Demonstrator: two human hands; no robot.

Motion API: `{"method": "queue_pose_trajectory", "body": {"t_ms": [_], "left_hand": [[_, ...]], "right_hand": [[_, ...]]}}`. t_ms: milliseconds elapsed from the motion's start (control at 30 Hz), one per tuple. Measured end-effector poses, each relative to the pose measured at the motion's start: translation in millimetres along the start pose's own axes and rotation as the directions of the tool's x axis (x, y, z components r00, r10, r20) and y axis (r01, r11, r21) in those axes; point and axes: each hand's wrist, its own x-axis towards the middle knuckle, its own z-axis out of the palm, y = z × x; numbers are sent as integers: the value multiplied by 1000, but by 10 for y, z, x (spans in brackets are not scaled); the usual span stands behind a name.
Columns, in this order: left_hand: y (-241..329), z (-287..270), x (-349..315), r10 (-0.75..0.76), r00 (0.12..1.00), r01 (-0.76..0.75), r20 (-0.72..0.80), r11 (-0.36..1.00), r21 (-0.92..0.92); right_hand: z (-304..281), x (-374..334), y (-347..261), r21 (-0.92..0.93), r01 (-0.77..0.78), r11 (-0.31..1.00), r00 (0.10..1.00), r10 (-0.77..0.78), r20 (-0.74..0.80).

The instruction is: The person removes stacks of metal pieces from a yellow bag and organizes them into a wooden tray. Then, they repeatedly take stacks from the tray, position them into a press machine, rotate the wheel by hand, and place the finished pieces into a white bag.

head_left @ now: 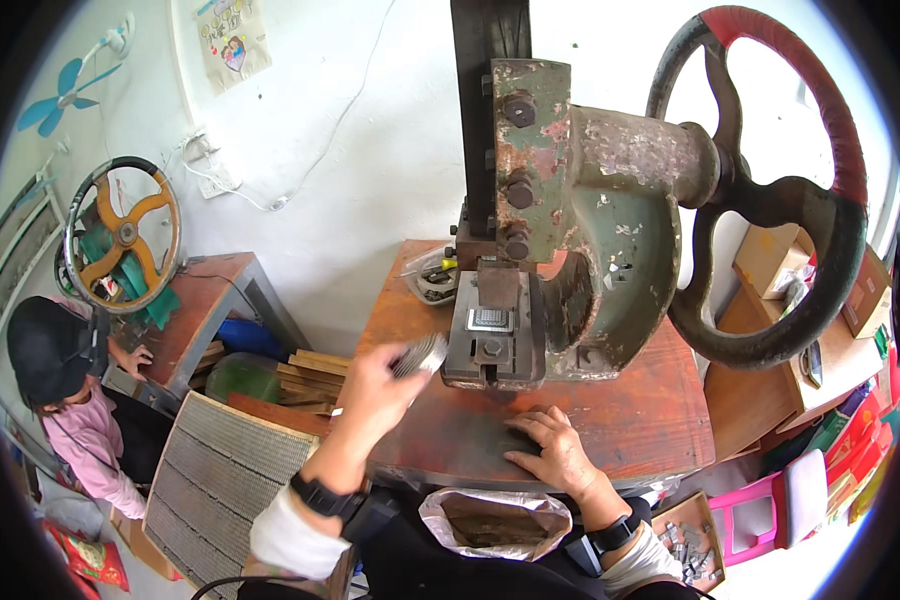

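My left hand (368,392) is closed around a small stack of thin metal pieces (420,356), just left of the press bed. My right hand (558,455) lies on the front part of the red-brown wooden table (620,425) with its fingers apart and nothing in it. Between and beyond my hands stands a worn green hand press (625,250). A small silvery plate with a patterned face (490,319) sits on its steel bed (480,366), below the ram (498,285). At the table's front edge, near my right wrist, is an open white sack (545,540); its contents are unclear.
The press's large handwheel (850,150) juts out right. A board lined with rows of grey pieces (225,470) leans at my left. A plastic container of tools (425,285) stands behind the bed. Metal pieces fill a box (712,570) lower right. A person (95,430) sits by another press.
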Motion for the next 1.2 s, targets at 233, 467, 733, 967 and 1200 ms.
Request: {"method": "queue_pose_trajectory", "body": {"t_ms": [233, 467, 733, 967, 1200], "left_hand": [[266, 926, 769, 236, 962, -156, -134, 885, 438], [248, 834, 877, 184, 979, -179, 92, 982, -62], [-103, 642, 1089, 207, 927, -159, 312, 972, -171], [-461, 925, 1079, 401, 915, -392, 45, 911, -131], [-222, 861, 873, 305, 951, -310, 58, 943, 122]], "right_hand": [[-7, -29, -22, -31, 20, 999, 1000, -20, 13], [20, -28, -3, -39, 36, 999, 999, -36, 3], [-185, 117, -132, 205, -32, 978, 953, 92, -290], [-232, 895, 36, -78, -48, 996, 918, 13, -396], [-225, 1143, 153, 100, -186, 978, 930, 208, -304]]}}
